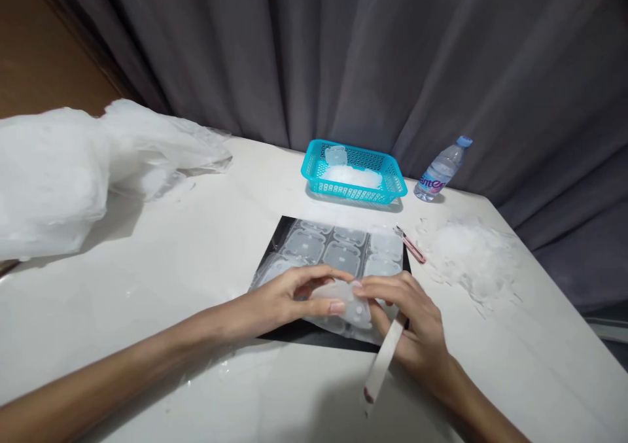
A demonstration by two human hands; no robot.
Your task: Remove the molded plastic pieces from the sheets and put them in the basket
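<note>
- Both hands meet low over the black cutting mat, and between them sits one small translucent moulded piece, lifted just off the sheet.
- Left hand: fingers curled round the piece, thumb pressed along its near edge — a firm pinch.
- Right hand: fingertips closed on the piece's right side, and a slim white-handled tool, probably a craft knife, is tucked in the same hand, pointing back toward the person.
- The clear moulded sheet lies flat on the mat, rows of matching shapes attached.
- By my reading, this is the trimming or freeing step on a single piece; the next move calls for steady fingers and the blade kept off the left thumb.
- Around them on the bench: a teal basket holding finished pieces, a water bottle, a pile of clear offcuts, a pink cutter, and a bulky plastic bag far left.
</note>
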